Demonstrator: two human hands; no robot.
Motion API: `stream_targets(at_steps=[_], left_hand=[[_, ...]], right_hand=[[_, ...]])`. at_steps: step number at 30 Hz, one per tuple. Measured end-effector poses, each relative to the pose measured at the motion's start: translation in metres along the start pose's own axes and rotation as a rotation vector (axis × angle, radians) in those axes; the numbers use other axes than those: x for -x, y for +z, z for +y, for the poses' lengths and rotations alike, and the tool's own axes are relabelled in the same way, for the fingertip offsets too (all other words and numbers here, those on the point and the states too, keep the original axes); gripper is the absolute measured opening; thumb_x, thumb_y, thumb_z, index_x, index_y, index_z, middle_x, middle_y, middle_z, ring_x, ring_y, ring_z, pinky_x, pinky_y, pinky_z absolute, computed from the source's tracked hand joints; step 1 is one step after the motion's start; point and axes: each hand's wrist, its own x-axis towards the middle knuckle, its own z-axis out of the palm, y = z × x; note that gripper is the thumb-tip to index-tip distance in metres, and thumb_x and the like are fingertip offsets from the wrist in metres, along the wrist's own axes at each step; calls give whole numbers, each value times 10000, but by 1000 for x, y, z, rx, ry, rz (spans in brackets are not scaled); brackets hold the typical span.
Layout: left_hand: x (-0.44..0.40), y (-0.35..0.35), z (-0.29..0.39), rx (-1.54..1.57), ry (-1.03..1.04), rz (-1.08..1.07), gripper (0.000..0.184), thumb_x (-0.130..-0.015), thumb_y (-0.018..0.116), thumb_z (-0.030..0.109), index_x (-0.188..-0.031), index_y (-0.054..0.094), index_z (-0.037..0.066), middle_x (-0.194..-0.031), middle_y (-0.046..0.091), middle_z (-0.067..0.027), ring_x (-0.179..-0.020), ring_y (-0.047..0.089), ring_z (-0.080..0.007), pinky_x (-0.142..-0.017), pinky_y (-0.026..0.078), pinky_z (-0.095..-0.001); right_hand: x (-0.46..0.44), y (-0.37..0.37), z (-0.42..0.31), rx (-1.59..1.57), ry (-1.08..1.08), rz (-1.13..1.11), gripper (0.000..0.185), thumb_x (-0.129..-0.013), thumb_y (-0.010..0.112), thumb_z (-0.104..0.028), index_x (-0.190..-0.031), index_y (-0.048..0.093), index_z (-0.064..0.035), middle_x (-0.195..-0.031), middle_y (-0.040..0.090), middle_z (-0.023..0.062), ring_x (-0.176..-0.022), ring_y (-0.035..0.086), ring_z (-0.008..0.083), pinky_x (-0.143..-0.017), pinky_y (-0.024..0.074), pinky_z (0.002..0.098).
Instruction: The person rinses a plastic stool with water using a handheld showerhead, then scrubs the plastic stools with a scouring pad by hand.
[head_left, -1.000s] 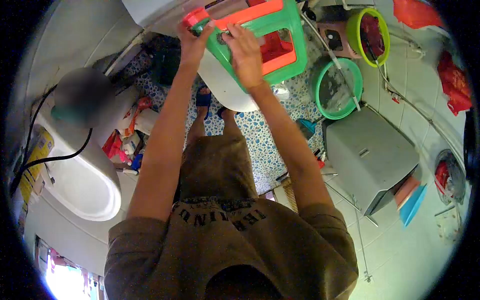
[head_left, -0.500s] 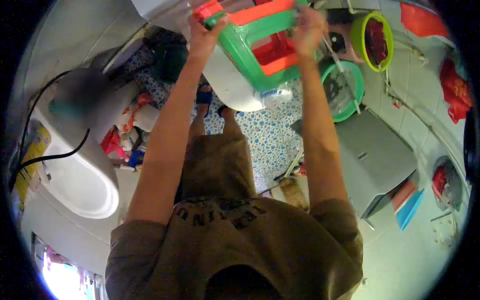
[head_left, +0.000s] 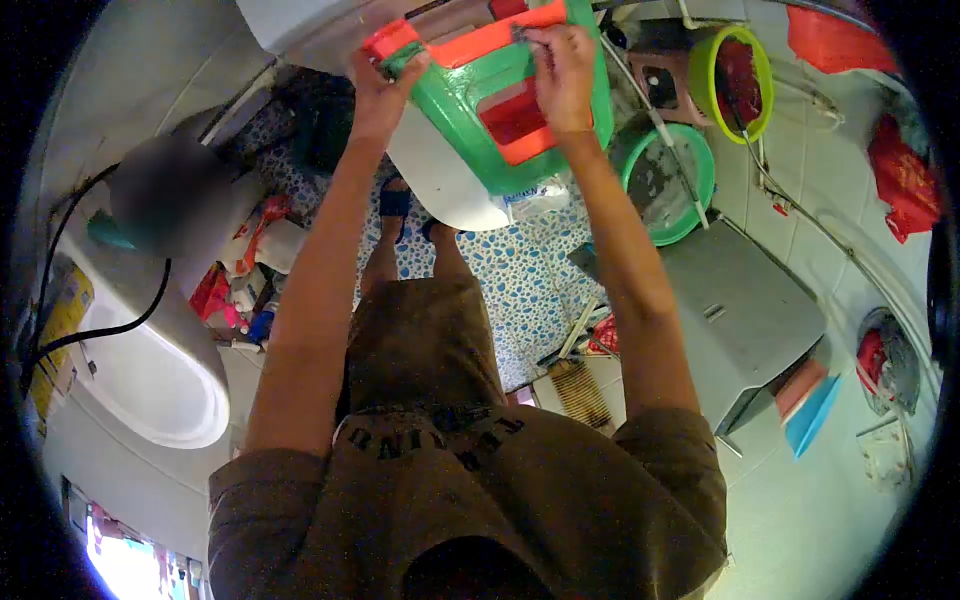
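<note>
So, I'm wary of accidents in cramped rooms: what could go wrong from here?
The green-and-orange plastic frame might slip if the left hand loosens at its corner. It reaches past the white surface beneath, so pressure from the right hand could tip it toward the patterned floor.

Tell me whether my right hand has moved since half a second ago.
Yes. Judged against the green tub, your right hand has moved toward the left of the picture, farther from the tub.
</note>
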Motion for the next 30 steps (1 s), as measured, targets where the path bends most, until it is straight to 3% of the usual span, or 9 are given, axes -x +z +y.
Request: stream_targets(at_steps=[3, 5, 8, 19, 21, 23, 26, 28, 30], left_hand=[[-5, 14, 15, -124, -7, 17, 742, -761, 786, 335, -1268, 357, 6, -1148, 560, -132, -1032, 563, -211, -921, 457, -345], [2, 13, 15, -7, 22, 71, 476, -824, 739, 254, -1204, 505, 86, -1079, 604, -40, -1006, 565, -167, -899, 460, -333], [3, 6, 14, 29, 94, 102, 489, -813, 750, 231, -1205, 499, 81, -1084, 606, -47, -1013, 572, -174, -910, 465, -339], [-6, 13, -1, -88, 46, 115, 472, -747, 802, 245, -1109, 561, 62, -966, 638, -44, -887, 610, -150, -838, 502, -333], [-9, 5, -1, -141, 40, 42, 481, -740, 808, 258, -1112, 566, 70, -940, 642, -30, -869, 612, -140, -813, 508, -326], [-18, 0, -6, -188, 55, -23, 491, -734, 813, 271, -1115, 571, 79, -915, 646, -15, -851, 614, -131, -788, 514, -318], [-10, -5, -15, -211, 301, 36, 440, -816, 726, 349, -1136, 568, 92, -850, 678, -57, -746, 661, -193, -683, 548, -347], [11, 4, 29, -98, 259, -45, 585, -956, 559, 295, -1441, 272, 139, -1088, 609, -134, -978, 616, -267, -753, 535, -451], [-1, -10, 23, 12, 76, -132, 595, -947, 583, 288, -1438, 272, 158, -1178, 545, -119, -1054, 566, -235, -817, 513, -430]], right_hand=[[-34, -13, 40, 122, 38, 96, 141, -789, 695, -59, -923, 654, -65, -898, 571, 121, -870, 556, 291, -771, 449, 359], [-63, 0, 59, -572, 14, -120, 225, -986, 496, -200, -1051, 530, 13, -846, 528, 142, -742, 515, 235, -705, 447, 351], [-58, -2, 85, 29, 83, -182, 111, -818, 679, -63, -924, 648, -54, -912, 580, 125, -865, 562, 286, -750, 458, 349], [10, -75, -36, 32, 72, -162, 159, -817, 648, -5, -963, 666, -64, -992, 584, 117, -915, 571, 266, -807, 469, 346], [64, -30, -82, -313, 427, -252, 157, -788, 659, -56, -937, 669, -106, -1006, 586, 107, -997, 530, 299, -878, 431, 410], [98, -10, -127, -61, -98, -317, 175, -763, 660, -80, -935, 652, -116, -996, 571, 87, -1028, 492, 305, -894, 396, 433], [103, 22, -125, -30, -129, -306, 187, -743, 638, -69, -927, 621, -101, -1004, 560, 67, -994, 481, 312, -841, 389, 439], [63, 38, -131, -6, -93, -320, 204, -741, 608, -49, -942, 618, -85, -1007, 556, 79, -974, 485, 327, -832, 394, 434], [40, 51, -129, -58, -170, -296, 207, -741, 605, -45, -945, 614, -81, -1009, 554, 87, -972, 486, 334, -829, 397, 435]])
